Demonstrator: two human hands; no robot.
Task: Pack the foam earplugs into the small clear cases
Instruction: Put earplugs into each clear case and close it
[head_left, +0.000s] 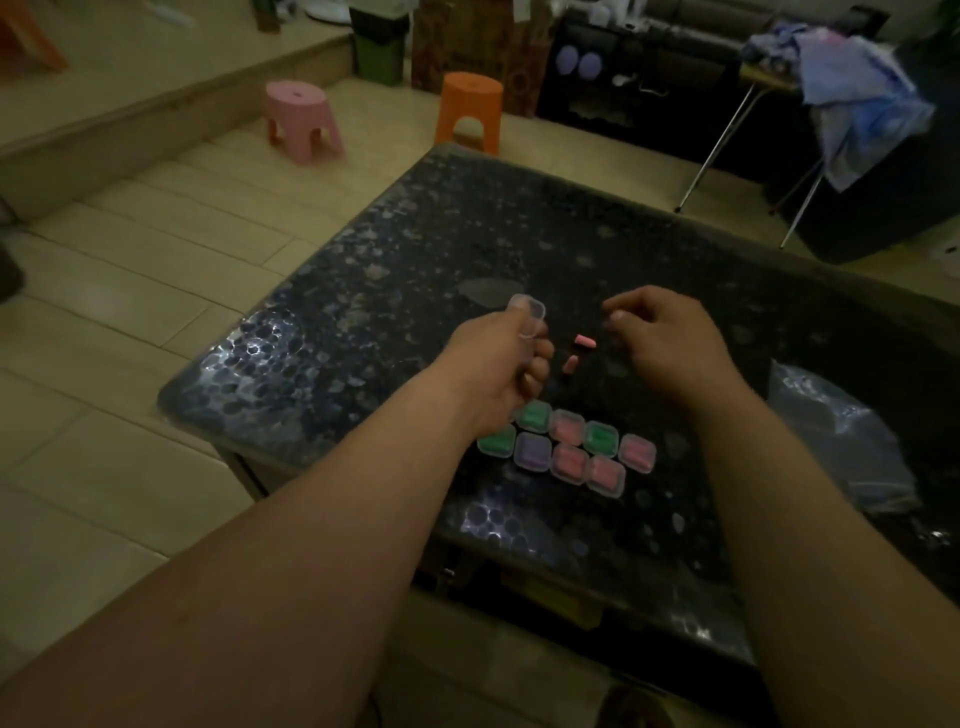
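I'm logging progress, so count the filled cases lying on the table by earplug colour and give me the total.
Pink cases: 4
Green cases: 3
Purple cases: 1
Total: 8 filled cases
Left out: 1 empty case held in the left hand, and 2 loose pink earplugs.

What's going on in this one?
A person is packing earplugs at a dark table. The left hand holds an empty-looking clear case, while the right hand hovers beside it with loosely curled fingers, holding nothing. Two pink earplugs lie loose on the table between the hands. Nearer the person, a group of filled cases sits in two rows.
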